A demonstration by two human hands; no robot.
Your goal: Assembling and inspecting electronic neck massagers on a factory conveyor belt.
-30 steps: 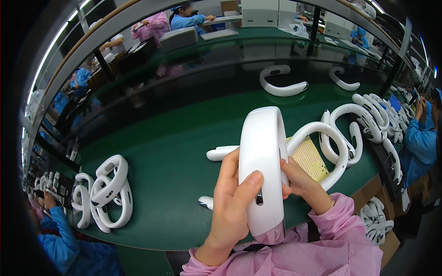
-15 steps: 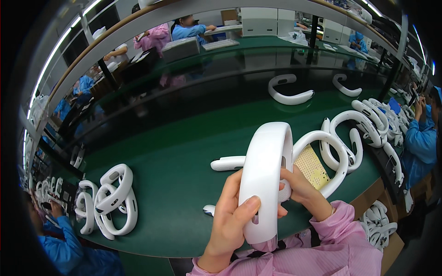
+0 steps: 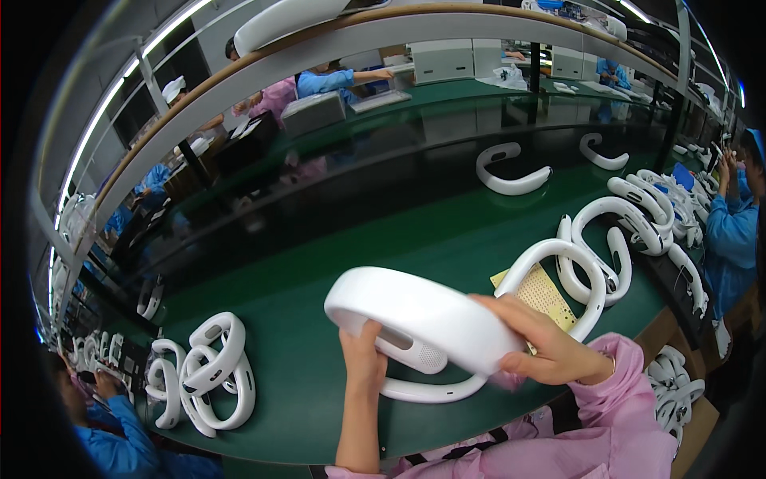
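Note:
Both my hands hold a white, U-shaped neck fan (image 3: pixel 415 307) above the green table. My left hand (image 3: pixel 363 359) grips its left part from below, thumb at the inner edge and the other fingers mostly hidden. My right hand (image 3: pixel 550 343) is closed round its right end, fingers on top and thumb below. A slot and a dotted grille show on the inner side. Beneath it runs a white curved arm (image 3: pixel 431 391); I cannot tell whether it belongs to this fan or another. Right of my hands, another neck fan (image 3: pixel 594 275) lies partly over a yellow perforated sheet (image 3: pixel 542 299).
Several neck fans are stacked at the left (image 3: pixel 215 371), and more lie at the right (image 3: pixel 610 215). Two stand farther back, one of them a curved fan (image 3: pixel 515 180). A box of white parts (image 3: pixel 674 391) is at the lower right. Co-workers in blue sit on both sides.
The neck fan has turned from upright to nearly level and swung left. My right hand has shifted to its right end, my left hand to its left part. The view has tilted slightly.

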